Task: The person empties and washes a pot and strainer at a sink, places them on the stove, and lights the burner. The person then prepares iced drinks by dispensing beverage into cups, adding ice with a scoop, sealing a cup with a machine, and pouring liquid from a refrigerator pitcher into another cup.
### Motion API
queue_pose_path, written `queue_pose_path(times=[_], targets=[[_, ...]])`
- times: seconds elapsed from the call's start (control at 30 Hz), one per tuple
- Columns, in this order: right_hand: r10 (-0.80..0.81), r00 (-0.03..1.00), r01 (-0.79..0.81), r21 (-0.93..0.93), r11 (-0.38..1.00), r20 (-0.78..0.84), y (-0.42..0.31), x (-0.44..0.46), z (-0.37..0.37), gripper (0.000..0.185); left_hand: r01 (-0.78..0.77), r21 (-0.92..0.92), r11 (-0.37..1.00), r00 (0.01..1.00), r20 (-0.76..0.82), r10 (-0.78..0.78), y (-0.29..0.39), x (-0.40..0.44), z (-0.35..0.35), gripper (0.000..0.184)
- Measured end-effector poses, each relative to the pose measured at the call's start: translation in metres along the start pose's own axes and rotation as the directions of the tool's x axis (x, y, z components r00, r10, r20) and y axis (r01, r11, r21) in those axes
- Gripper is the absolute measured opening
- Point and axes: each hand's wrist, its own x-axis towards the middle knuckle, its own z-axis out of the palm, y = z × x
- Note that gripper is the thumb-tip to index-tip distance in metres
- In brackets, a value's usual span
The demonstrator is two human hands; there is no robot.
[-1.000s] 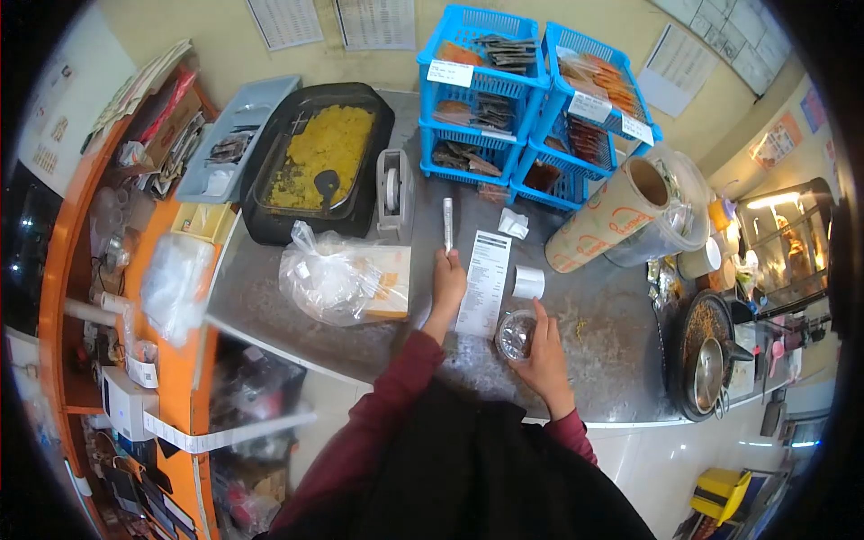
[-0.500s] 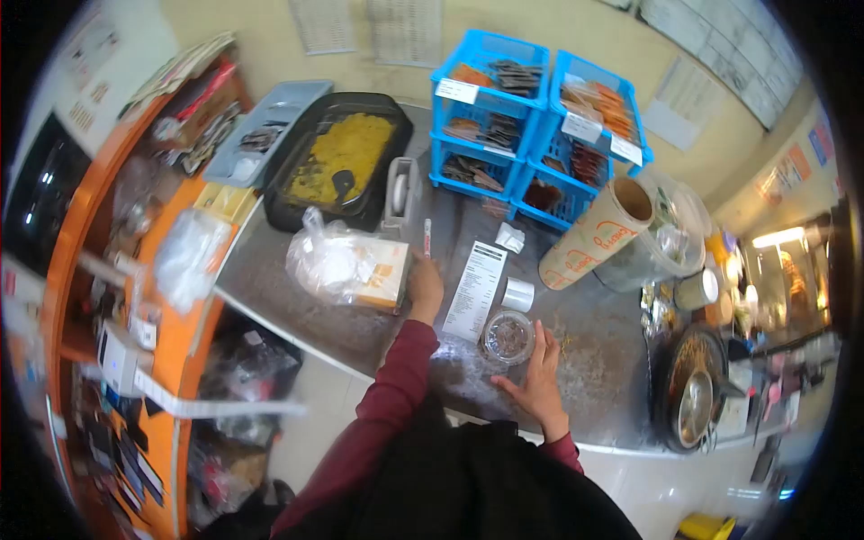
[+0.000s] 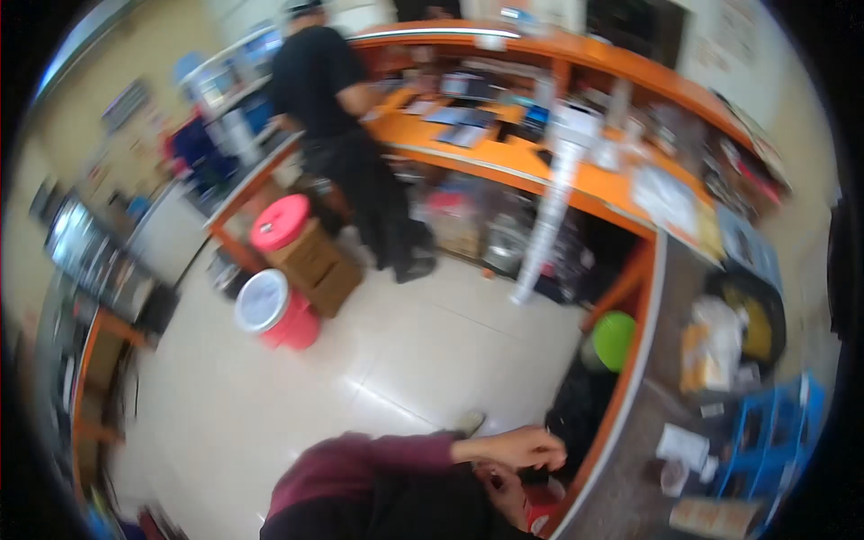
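Pale floor [image 3: 387, 360] spreads centrally; at five o'clock, the left hand [image 3: 533, 447] crosses over the right hand [image 3: 504, 493] near something red [image 3: 544, 506], both grips too blurred to tell.

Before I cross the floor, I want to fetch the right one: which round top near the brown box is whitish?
The whitish top is on the pink bucket beside the brown box; the pink top sits on the box.
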Motion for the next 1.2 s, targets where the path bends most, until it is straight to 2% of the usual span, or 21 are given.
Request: queue_pose_path(times=[0.03,0.1,0.17,0.27,0.37,0.43,0.47,0.5,0.53,0.63,0.7,0.77,0.83,0.87,0.9,1.0,1.03,1.07,1.1,1.17,1.2], targets=[[-0.019,0.987,0.027,-0.052,0.998,0.157,0.003,0.008,0.019,0.019,0.161,-0.081,0.984,0.987,0.034,-0.159,0.015,-0.053,-0.016,0.025],[-0.212,0.964,0.208,0.038,0.977,0.158,0.034,0.04,0.073,0.017,0.118,-0.334,0.935,0.993,0.05,-0.108,0.028,-0.15,-0.028,0.026],[-0.151,0.898,0.293,-0.305,0.906,0.414,0.002,0.077,0.09,0.027,0.027,-0.286,0.958,0.995,-0.089,-0.055,0.055,-0.233,-0.021,0.028],[-0.087,0.907,0.228,-0.306,0.924,0.411,-0.042,0.158,0.174,0.032,-0.132,-0.039,0.99,0.973,-0.198,0.122,0.049,-0.315,-0.025,0.033],[-0.226,0.814,0.31,-0.071,0.948,0.536,-0.081,0.251,0.318,0.034,-0.052,-0.145,0.988,0.862,-0.506,-0.028,0.031,-0.427,-0.027,0.029],[-0.433,0.638,0.648,-0.141,0.749,0.637,-0.101,0.306,0.419,0.014,-0.034,-0.287,0.957,0.734,-0.657,-0.171,0.029,-0.502,-0.03,0.029],[-0.451,0.635,0.653,-0.122,0.748,0.627,-0.115,0.327,0.463,0.009,-0.039,-0.35,0.936,0.658,-0.714,-0.24,0.036,-0.535,-0.04,0.028],[-0.47,0.632,0.656,-0.103,0.748,0.616,-0.13,0.343,0.508,0.016,-0.047,-0.361,0.932,0.432,-0.848,-0.306,0.049,-0.562,-0.046,0.026],[-0.479,0.637,0.649,-0.085,0.756,0.604,-0.142,0.356,0.55,0.026,-0.126,-0.357,0.925,0.296,-0.904,-0.309,0.042,-0.593,-0.054,0.025],[-0.497,0.657,0.685,-0.173,0.708,0.566,-0.16,0.413,0.652,0.051,-0.318,-0.362,0.876,-0.133,-0.898,-0.419,0.037,-0.675,-0.084,0.024],[-0.634,0.637,0.737,-0.103,0.668,0.439,-0.173,0.467,0.714,0.055,-0.173,-0.295,0.94,-0.189,-0.926,-0.326,0.037,-0.74,-0.118,0.019],[-0.637,0.665,0.739,-0.217,0.638,0.391,-0.209,0.528,0.766,0.058,-0.026,-0.16,0.987,-0.299,-0.941,-0.16,0.041,-0.791,-0.162,0.018],[-0.683,0.667,0.735,-0.112,0.668,0.298,-0.262,0.596,0.823,0.069,0.1,-0.336,0.936,-0.271,-0.915,-0.3,0.059,-0.851,-0.206,0.02],[-0.682,0.697,0.716,-0.161,0.679,0.224,-0.29,0.629,0.851,0.07,0.156,-0.427,0.891,-0.267,-0.886,-0.378,0.063,-0.88,-0.219,0.021],[-0.679,0.72,0.693,-0.2,0.693,0.143,-0.32,0.658,0.881,0.071,0.167,-0.426,0.889,-0.163,-0.902,-0.401,0.041,-0.916,-0.225,0.027],[-0.75,0.659,0.72,-0.239,0.651,-0.057,-0.396,0.743,0.956,0.079,0.094,-0.457,0.884,-0.371,-0.841,-0.395,0.056,-0.968,-0.266,0.022],[-0.761,0.645,0.717,-0.286,0.635,-0.073,-0.423,0.767,0.972,0.081,-0.009,-0.468,0.884,-0.294,-0.843,-0.45,0.04,-0.996,-0.261,0.03],[-0.833,0.535,0.743,-0.39,0.544,-0.143,-0.428,0.81,0.996,0.082,-0.051,-0.488,0.872,-0.304,-0.824,-0.479,0.059,-1.012,-0.277,0.025],[-0.82,0.534,0.688,-0.458,0.563,-0.206,-0.439,0.838,1.019,0.081,-0.1,-0.494,0.864,-0.328,-0.803,-0.497,0.09,-1.023,-0.296,0.021],[-0.675,0.738,0.463,-0.714,0.525,-0.018,-0.483,0.859,1.039,0.077,-0.219,-0.47,0.855,-0.365,-0.773,-0.518,0.098,-1.062,-0.31,0.02],[-0.775,0.63,0.449,-0.791,0.416,-0.05,-0.479,0.873,1.058,0.07,-0.258,-0.464,0.847,-0.362,-0.767,-0.53,0.089,-1.085,-0.312,0.02]])
